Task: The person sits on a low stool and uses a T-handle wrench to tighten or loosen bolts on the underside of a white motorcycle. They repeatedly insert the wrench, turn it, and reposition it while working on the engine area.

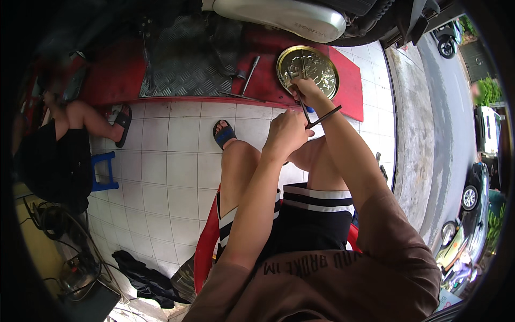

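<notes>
A dark T-handle wrench (325, 116) is held in both my hands, in front of the red platform. My left hand (288, 134) closes around it close to where the crossbar meets the shaft. Farther along, my right hand (310, 91) has its fingers closed on the shaft, over the near edge of a round gold-coloured metal tray (284, 60). Another thin dark rod (302, 58) lies across the tray. The far tip of the wrench is hard to make out against the shiny tray.
A socket wrench (251, 75) lies on the red platform (351, 80) beside a ridged metal plate (185, 70). Above hangs a vehicle's silver cover (284, 17). Leftward, another person (53, 155) sits near a blue stool (111, 172). Cables (94, 247) lie lower left; a road (445, 107) runs at right.
</notes>
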Tool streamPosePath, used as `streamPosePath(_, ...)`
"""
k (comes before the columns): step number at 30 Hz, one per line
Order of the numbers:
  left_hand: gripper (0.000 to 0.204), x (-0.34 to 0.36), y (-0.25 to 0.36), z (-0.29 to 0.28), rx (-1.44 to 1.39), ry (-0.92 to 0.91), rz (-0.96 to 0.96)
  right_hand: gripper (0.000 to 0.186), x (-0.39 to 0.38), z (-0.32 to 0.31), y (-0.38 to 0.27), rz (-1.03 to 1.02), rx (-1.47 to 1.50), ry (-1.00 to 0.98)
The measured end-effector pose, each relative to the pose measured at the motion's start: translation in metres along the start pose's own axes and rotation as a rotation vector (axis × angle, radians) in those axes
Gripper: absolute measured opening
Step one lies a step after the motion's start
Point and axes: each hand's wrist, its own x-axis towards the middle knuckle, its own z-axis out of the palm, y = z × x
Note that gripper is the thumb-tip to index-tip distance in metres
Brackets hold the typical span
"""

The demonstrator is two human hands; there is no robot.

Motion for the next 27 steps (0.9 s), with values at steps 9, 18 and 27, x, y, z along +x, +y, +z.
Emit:
streamPosePath(9, 0.040, -0.025, 0.003, -0.089, -0.979, 0.471, -0.181, 0.022, -0.188, 0.046, -0.046, 0.089, 0.337, -0.367)
streamPosePath(18, 0.030, -0.080, -0.085, -0.437, -1.412, 0.947, 0.045, 0.027, -0.350, 0.134, -0.062, 0.147, 0.480, -0.998)
streamPosePath(27, 0.030, -0.133, 0.049, -0.130, -1.532, 0.490, -0.044, 0.025, -0.270, 0.146, -0.127, -0.036, 0.427, -0.893)
